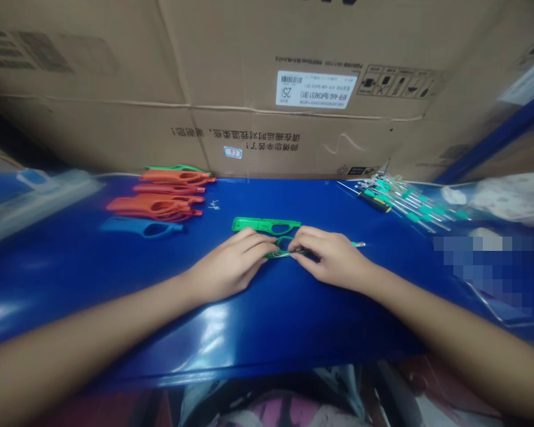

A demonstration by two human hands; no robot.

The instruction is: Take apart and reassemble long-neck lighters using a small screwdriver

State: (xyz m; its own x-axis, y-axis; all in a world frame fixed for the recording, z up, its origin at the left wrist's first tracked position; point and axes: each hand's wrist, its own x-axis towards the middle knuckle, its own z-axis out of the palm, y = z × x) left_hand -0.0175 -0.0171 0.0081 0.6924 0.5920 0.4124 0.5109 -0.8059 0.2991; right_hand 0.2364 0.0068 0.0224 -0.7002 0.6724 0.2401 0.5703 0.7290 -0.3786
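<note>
My left hand [234, 264] and my right hand [333, 255] are close together over the blue tabletop. Between them they hold a green lighter casing half [276, 254], mostly covered by my fingers. My left fingers grip its left end; my right thumb and fingers pinch near its finger loop. A thin pale wire seems to run along it. A metal rod tip [360, 244] pokes out beyond my right hand. Just behind lies a second green casing half [258, 225], its hollow side up.
Orange lighter casings [153, 206] lie stacked at left, with a blue casing [145, 227] in front. Small white pins [214, 204] are beside them. At right are a yellow-black screwdriver [374, 201] and several metal rods with green parts [409, 201]. A cardboard sheet [249, 71] stands behind.
</note>
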